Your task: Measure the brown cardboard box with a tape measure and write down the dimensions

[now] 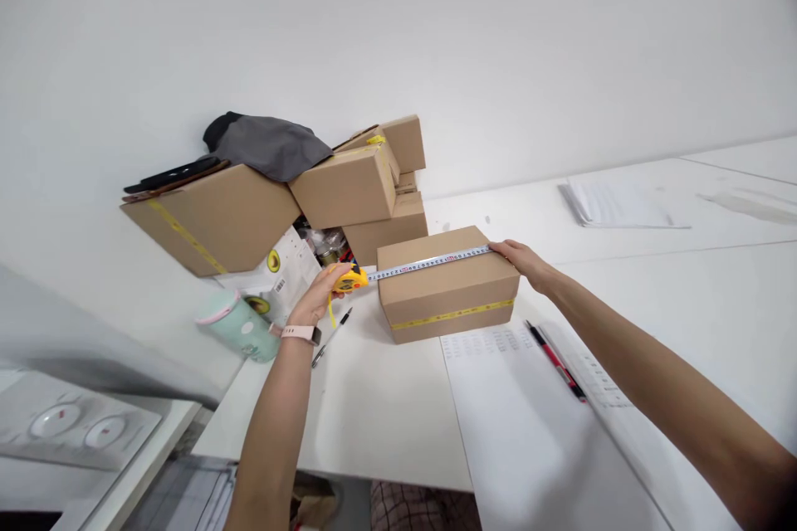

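A brown cardboard box (445, 299) with yellow printed tape along its near side sits on the white table. Across its top stretches the pulled-out blade of a yellow tape measure (352, 277). My left hand (324, 290) is wrapped round the tape measure's case, just off the box's left edge. At the box's right end, my right hand (520, 257) presses the blade's end against the top edge; its fingers are partly hidden.
Behind and to the left are stacked cardboard boxes (349, 191) with a grey cloth (267, 145) on top. A mint cylindrical pouch (240, 328), a pen (332, 338), printed sheets (516, 423), a red-and-black pen (556, 361) and a paper stack (616, 203) lie about.
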Action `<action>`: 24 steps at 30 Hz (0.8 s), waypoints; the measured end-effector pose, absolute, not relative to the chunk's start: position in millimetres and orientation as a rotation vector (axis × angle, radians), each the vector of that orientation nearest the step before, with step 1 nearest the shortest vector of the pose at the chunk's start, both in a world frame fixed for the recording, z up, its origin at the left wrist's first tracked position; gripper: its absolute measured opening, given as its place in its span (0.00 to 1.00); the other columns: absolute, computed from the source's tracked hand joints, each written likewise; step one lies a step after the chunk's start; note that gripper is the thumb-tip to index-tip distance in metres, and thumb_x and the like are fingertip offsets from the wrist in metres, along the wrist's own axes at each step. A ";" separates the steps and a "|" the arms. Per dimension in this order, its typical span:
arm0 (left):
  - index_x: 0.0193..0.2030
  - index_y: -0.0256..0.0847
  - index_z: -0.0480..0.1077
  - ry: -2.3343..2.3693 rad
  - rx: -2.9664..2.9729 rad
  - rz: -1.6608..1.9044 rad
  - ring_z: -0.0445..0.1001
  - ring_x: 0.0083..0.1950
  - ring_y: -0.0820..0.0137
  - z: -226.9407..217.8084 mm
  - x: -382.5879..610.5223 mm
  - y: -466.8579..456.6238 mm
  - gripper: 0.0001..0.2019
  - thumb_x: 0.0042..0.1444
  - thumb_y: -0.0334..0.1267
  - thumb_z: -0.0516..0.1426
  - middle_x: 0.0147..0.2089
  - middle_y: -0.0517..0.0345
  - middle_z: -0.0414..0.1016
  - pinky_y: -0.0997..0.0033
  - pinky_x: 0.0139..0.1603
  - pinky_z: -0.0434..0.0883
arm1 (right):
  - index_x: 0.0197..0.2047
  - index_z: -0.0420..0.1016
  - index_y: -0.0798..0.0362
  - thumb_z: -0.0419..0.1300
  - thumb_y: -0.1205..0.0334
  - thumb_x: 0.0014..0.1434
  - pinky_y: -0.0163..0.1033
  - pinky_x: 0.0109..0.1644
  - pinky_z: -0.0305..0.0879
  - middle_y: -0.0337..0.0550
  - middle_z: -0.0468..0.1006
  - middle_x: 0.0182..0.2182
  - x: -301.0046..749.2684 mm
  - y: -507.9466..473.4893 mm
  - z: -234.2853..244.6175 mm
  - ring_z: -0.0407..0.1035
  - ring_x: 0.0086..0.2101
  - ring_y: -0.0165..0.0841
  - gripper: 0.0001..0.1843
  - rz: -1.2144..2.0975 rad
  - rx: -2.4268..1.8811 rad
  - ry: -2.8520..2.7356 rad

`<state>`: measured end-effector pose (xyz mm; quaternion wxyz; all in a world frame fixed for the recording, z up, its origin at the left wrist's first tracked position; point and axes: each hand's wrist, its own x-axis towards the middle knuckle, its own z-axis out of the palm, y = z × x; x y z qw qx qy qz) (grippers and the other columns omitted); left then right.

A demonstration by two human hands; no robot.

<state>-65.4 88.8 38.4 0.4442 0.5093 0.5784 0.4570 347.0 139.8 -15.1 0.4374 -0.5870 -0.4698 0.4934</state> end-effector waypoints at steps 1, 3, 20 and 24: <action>0.42 0.40 0.75 1.430 1.266 1.122 0.73 0.34 0.70 38.9 -62.7 88.8 0.23 0.46 0.55 0.66 0.38 0.55 0.78 0.75 0.27 0.63 | 0.32 0.68 0.50 0.64 0.44 0.55 0.38 0.35 0.63 0.43 0.76 0.35 344.4 138.8 -14.4 0.69 0.37 0.37 0.18 1.202 -1.485 -1.194; 0.43 0.41 0.76 1.426 1.271 1.106 0.75 0.36 0.68 39.9 -58.3 89.1 0.23 0.47 0.54 0.65 0.39 0.54 0.79 0.75 0.28 0.63 | 0.33 0.68 0.50 0.63 0.44 0.55 0.38 0.36 0.64 0.42 0.76 0.36 339.6 137.4 -14.7 0.70 0.37 0.36 0.18 1.176 -1.520 -1.208; 0.48 0.40 0.75 1.388 1.322 1.090 0.76 0.46 0.63 38.9 -55.2 81.2 0.25 0.49 0.55 0.64 0.46 0.51 0.80 0.72 0.35 0.67 | 0.29 0.71 0.51 0.62 0.48 0.55 0.40 0.34 0.62 0.46 0.78 0.33 331.2 134.7 -4.5 0.69 0.34 0.37 0.15 0.949 -1.701 -1.301; 0.53 0.39 0.75 1.349 1.402 1.082 0.75 0.51 0.59 54.8 -51.3 63.0 0.28 0.48 0.51 0.67 0.51 0.48 0.79 0.69 0.40 0.68 | 0.28 0.70 0.50 0.62 0.52 0.56 0.42 0.35 0.63 0.47 0.78 0.31 330.5 133.9 -2.1 0.69 0.33 0.39 0.12 0.901 -1.706 -1.302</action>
